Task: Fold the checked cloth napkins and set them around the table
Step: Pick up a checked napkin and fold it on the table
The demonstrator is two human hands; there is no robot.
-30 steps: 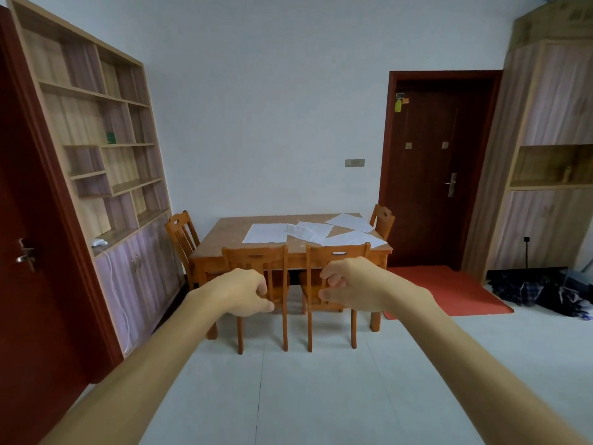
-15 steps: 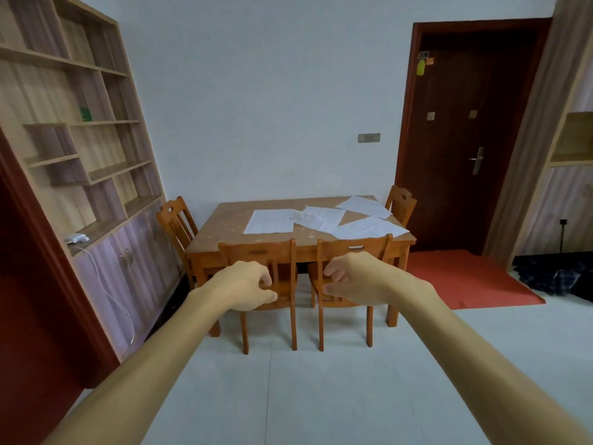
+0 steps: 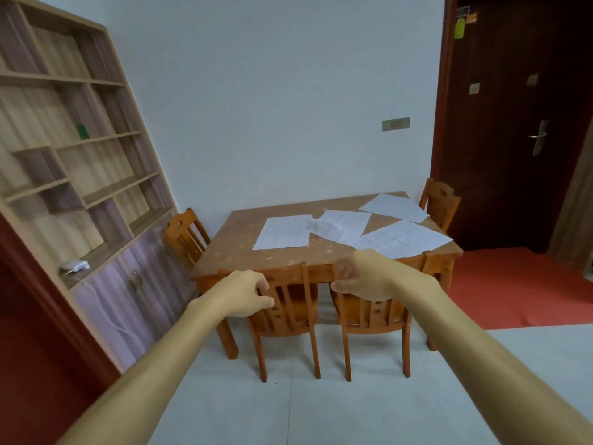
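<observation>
Several pale checked napkins lie unfolded and spread on the wooden table (image 3: 244,261): one at the left (image 3: 284,232), one in the middle (image 3: 341,225), one at the far right (image 3: 394,207) and one at the near right (image 3: 402,239). Some overlap at their corners. My left hand (image 3: 244,295) and my right hand (image 3: 369,274) are stretched out in front of me, short of the table, in the air over the two near chairs. Both hands have loosely curled fingers and hold nothing.
Two wooden chairs (image 3: 288,313) (image 3: 375,316) are pushed in at the table's near side, one chair (image 3: 184,234) at its left end, another (image 3: 439,200) at the far right. A shelf unit (image 3: 80,175) lines the left wall. A dark door (image 3: 513,123) and red mat (image 3: 519,284) are at the right.
The view has moved closer to the table and turned left, so the table looms larger. Both hands stay stretched forward with curled fingers, holding nothing.
</observation>
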